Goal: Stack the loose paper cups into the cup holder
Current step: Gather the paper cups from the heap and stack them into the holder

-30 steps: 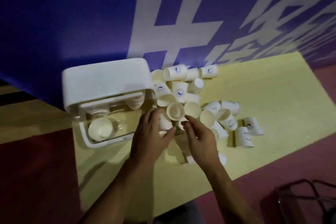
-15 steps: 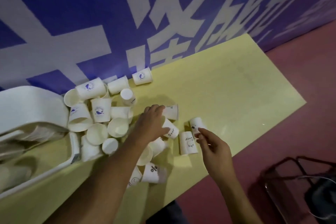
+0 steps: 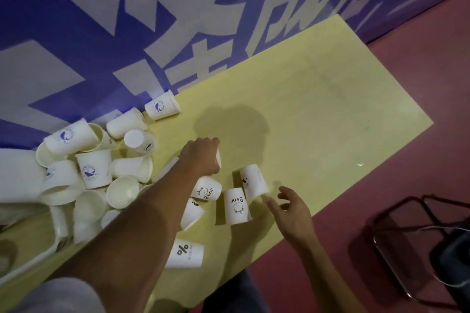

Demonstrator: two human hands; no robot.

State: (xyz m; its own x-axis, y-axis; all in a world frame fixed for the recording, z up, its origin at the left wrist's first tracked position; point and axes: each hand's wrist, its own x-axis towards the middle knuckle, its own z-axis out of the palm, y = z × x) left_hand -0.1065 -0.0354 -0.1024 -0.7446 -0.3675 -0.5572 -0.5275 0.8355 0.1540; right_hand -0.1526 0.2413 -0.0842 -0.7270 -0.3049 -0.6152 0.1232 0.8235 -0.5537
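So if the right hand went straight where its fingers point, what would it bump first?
Probably the tilted cup just ahead of the right hand, whose fingertips are almost at its rim. Depth is hard to judge, so it might just slip past.

Dim, slightly blurred wide-angle view; soft shadows under the arms.

White paper cups [image 3: 94, 173], jumbled, mostly tipped, beside white cup holder [image 3: 17, 175]
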